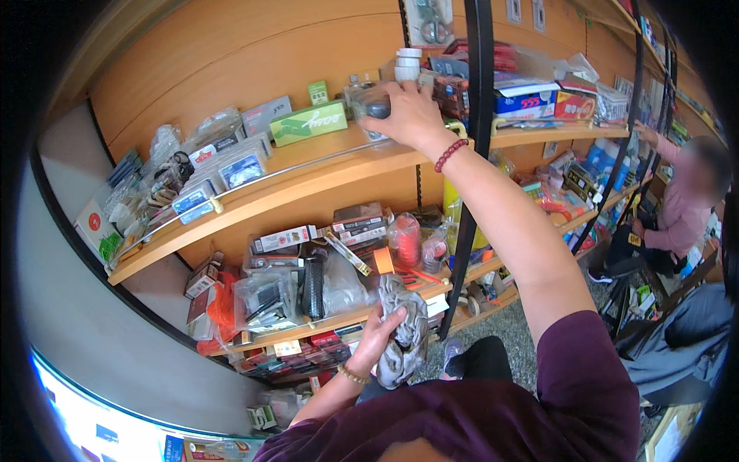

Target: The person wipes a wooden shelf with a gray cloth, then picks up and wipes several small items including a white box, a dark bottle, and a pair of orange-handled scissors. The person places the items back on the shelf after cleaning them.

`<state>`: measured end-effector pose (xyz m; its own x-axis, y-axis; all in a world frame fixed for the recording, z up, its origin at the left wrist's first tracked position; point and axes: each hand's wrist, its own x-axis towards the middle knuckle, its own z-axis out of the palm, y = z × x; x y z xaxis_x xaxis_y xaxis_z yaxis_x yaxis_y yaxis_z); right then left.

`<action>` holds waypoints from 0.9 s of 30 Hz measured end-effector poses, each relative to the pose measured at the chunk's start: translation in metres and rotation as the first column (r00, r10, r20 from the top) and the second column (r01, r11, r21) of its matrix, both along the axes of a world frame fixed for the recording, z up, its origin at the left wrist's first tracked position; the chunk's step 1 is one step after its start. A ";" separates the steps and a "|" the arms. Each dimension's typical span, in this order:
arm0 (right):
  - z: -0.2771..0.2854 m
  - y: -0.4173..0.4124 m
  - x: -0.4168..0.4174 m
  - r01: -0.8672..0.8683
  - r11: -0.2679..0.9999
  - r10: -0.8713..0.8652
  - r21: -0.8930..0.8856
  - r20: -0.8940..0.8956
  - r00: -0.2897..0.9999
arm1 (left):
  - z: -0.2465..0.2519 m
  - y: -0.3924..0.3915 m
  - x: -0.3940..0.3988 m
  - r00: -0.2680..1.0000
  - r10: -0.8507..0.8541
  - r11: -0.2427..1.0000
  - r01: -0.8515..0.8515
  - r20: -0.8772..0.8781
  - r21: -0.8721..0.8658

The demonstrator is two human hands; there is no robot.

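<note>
My right hand (413, 112) reaches onto the upper wooden shelf (312, 167), its fingers around a clear plastic container (374, 107) with something dark inside. White round containers (408, 64) are stacked just behind the fingers. To the left of the hand, a green box (309, 123) stands on the same shelf. Lower down, my left hand (384, 329) holds a crumpled grey cloth (402, 332), in front of the middle shelf. An orange spool (383, 260) and a clear-wrapped stack of red discs (406, 239) lie above the cloth.
A black metal upright (478, 75) rises right of my right hand. Packaged goods (242, 167) crowd the upper shelf's left side, behind a thin front rail. A plastic bin (268, 300) stands on the middle shelf. At the far right, a person in pink (684, 219) reaches towards the shelves.
</note>
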<state>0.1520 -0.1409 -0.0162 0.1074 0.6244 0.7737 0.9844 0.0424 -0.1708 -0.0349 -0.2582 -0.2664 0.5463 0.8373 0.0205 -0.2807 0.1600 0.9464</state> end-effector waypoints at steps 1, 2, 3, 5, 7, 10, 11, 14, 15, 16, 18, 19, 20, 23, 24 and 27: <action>-0.005 -0.003 0.002 -0.040 0.999 0.040 0.037 -0.002 0.999 | 0.003 -0.001 0.001 1.000 0.007 1.000 -0.007 -0.008 0.011; -0.013 -0.007 0.006 -0.044 0.976 0.031 0.215 0.063 0.998 | -0.002 0.004 0.002 1.000 0.004 1.000 -0.003 -0.014 0.030; -0.016 -0.018 0.005 -0.120 0.939 0.089 0.323 0.111 0.990 | -0.001 0.006 0.000 0.998 0.050 0.999 -0.049 -0.046 0.019; -0.031 -0.050 0.018 -0.326 0.837 0.275 0.439 0.177 0.945 | 0.014 0.010 0.000 0.997 0.070 0.996 -0.071 0.012 0.047; -0.065 -0.084 0.029 -0.455 0.815 0.473 0.359 0.042 0.880 | 0.015 0.029 0.003 0.995 0.056 0.998 -0.059 0.082 0.035; -0.136 -0.124 0.035 -0.629 0.746 0.625 0.220 -0.558 0.546 | 0.046 0.031 0.018 0.986 0.021 1.000 -0.021 0.165 -0.002; -0.156 -0.133 0.037 -0.681 0.681 0.640 0.270 -0.672 0.373 | 0.050 0.033 0.026 0.975 0.008 1.000 -0.007 0.222 -0.007; -0.186 -0.161 0.033 -0.749 0.576 0.651 0.327 -0.738 0.178 | 0.054 0.033 0.044 0.970 -0.052 0.997 0.065 0.239 -0.047; -0.189 -0.170 0.028 -0.758 0.531 0.655 0.379 -0.751 0.083 | 0.054 0.029 0.050 0.963 -0.057 0.996 0.073 0.265 -0.050; -0.196 -0.176 0.030 -0.769 0.554 0.656 0.318 -0.736 0.167 | 0.051 0.030 0.051 0.966 -0.105 0.984 0.135 0.234 -0.113; -0.225 -0.181 0.033 -0.704 0.647 0.602 0.293 -0.763 0.235 | 0.052 0.021 0.057 0.972 -0.080 0.990 0.103 0.219 -0.096; -0.239 -0.183 0.038 -0.669 0.706 0.548 0.233 -0.778 0.307 | 0.055 0.018 0.061 0.973 -0.075 0.993 0.093 0.216 -0.078; -0.259 -0.183 0.037 -0.626 0.747 0.485 0.225 -0.829 0.280 | 0.050 0.015 0.062 0.965 -0.054 0.991 0.082 0.256 -0.101; -0.359 -0.184 0.047 -0.592 0.758 0.098 -0.273 -0.850 0.518 | 0.045 0.008 0.064 0.962 -0.084 0.986 0.118 0.258 -0.121; -0.415 -0.186 0.043 -0.612 0.764 0.211 -0.204 -0.818 0.536 | 0.038 0.010 0.064 0.968 -0.095 0.987 0.121 0.230 -0.102; -0.499 -0.202 0.037 -0.741 0.336 0.144 -0.582 -0.746 0.651 | 0.016 0.005 0.060 0.996 -0.006 0.989 0.020 0.092 -0.147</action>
<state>0.1894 -0.3429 -0.5148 -0.2638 0.9453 -0.1917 0.5805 -0.0031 -0.8142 0.0247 -0.2529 -0.2501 0.5588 0.8276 -0.0527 -0.3615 0.3003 0.8827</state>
